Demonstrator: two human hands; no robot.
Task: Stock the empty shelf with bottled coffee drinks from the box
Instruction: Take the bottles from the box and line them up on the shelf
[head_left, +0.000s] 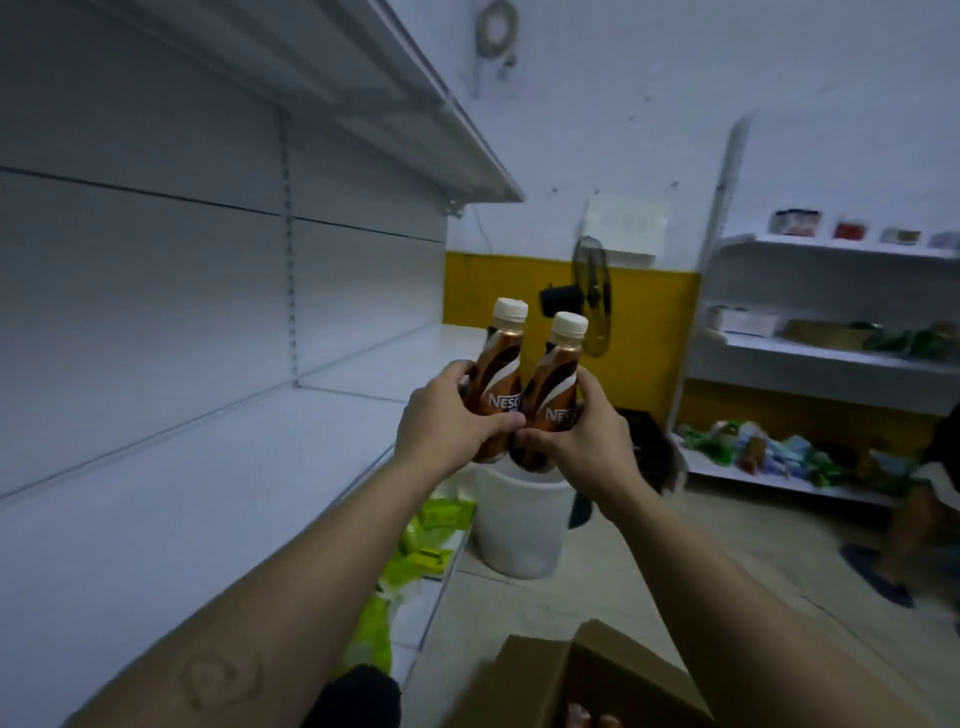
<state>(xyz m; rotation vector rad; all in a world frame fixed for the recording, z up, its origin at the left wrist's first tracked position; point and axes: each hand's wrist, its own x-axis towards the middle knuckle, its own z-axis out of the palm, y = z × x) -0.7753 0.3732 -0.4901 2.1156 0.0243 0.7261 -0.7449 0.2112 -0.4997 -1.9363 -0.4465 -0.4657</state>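
Note:
I hold two brown bottled coffee drinks with cream caps upright, side by side and touching, at chest height. My left hand (447, 415) grips the left bottle (500, 364). My right hand (587, 436) grips the right bottle (553, 387). Both bottles hover just right of the white empty shelf (208, 493), past its front edge. The open cardboard box (582, 670) stands on the floor at the bottom, below my right forearm, with bottle caps dimly visible inside.
A white bucket (519, 525) stands on the floor under the bottles. Green packets (426, 540) lie on the lowest shelf. Another shelf unit (831, 364) with goods fills the right. A person's foot in a blue slipper (878, 571) is at far right.

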